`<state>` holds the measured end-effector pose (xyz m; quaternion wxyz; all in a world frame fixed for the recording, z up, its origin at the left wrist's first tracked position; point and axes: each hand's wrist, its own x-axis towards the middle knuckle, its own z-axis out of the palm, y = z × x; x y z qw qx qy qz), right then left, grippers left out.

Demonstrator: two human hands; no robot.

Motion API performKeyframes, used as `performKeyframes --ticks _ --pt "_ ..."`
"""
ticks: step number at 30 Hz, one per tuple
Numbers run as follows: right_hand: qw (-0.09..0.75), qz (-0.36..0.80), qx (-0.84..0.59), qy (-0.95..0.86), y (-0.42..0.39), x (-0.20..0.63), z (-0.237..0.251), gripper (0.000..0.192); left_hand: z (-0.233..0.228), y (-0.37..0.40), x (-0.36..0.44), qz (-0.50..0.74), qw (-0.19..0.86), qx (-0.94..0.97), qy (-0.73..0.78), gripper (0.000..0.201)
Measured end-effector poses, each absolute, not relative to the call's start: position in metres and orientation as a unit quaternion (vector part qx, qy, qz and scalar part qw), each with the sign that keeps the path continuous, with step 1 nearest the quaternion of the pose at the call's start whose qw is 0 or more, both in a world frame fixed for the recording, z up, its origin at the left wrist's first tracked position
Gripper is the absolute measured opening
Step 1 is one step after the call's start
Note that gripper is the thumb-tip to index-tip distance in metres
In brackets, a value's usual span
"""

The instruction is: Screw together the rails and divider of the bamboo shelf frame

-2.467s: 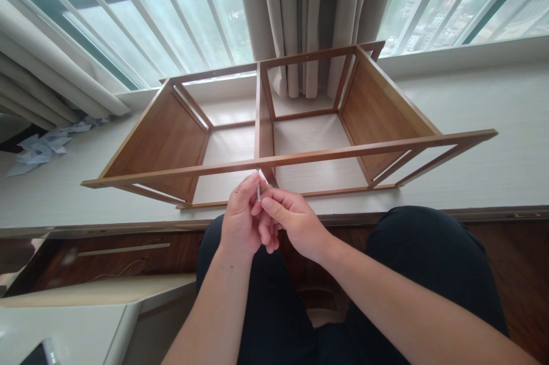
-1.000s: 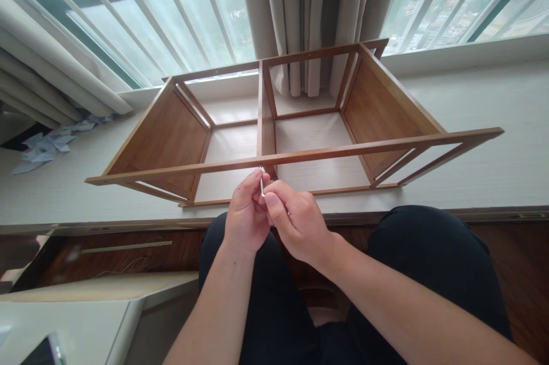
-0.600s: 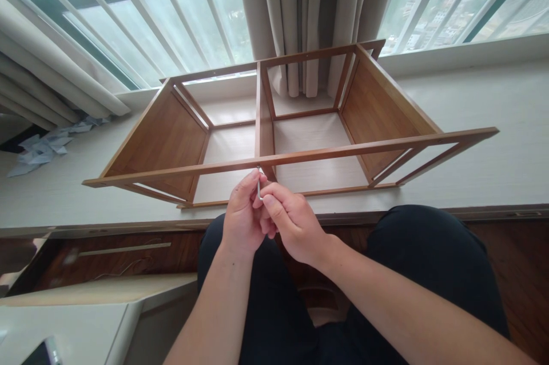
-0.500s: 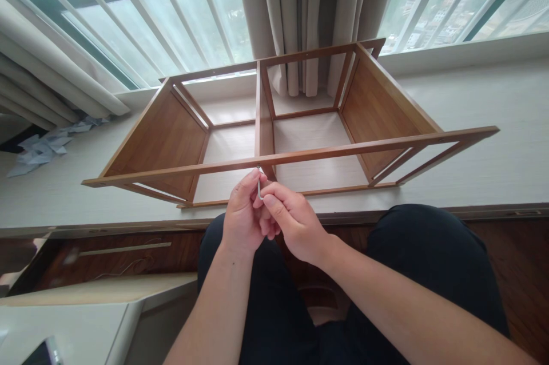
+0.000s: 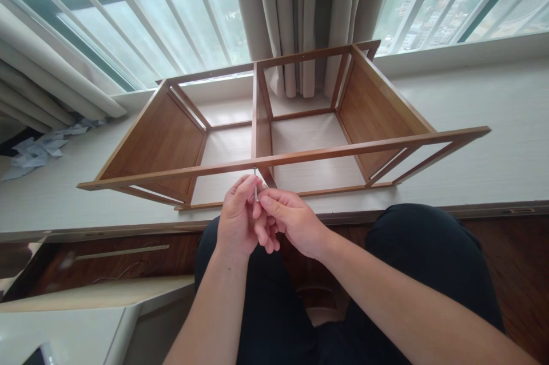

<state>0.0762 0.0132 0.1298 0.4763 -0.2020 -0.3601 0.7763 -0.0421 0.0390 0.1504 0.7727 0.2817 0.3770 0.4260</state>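
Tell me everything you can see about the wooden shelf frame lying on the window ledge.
The wooden shelf frame looks like warm brown bamboo or wood. It lies on its side on the pale window ledge, open face up. Thin rails form its edges, solid panels close both ends, and a middle divider splits it into two bays. A thin metal tool, pinched between the left hand and right hand, meets the near rail at the divider. A curtain hangs behind.

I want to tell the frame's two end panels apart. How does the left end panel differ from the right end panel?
The left end panel sits near the crumpled paper; the right end panel has none nearby. A long rail end juts well past the right end panel; only a short stub passes the left end panel. Both are brown wood, standing on edge on the pale surface.
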Motion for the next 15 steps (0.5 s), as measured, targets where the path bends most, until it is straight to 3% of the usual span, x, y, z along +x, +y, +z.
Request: performKeyframes --ticks 15 --pt "0.508 0.692 -0.267 -0.438 0.0053 0.0796 0.1352 0.038 0.1534 0.0371 -0.0404 0.434 0.759 0.343 0.343 0.030"
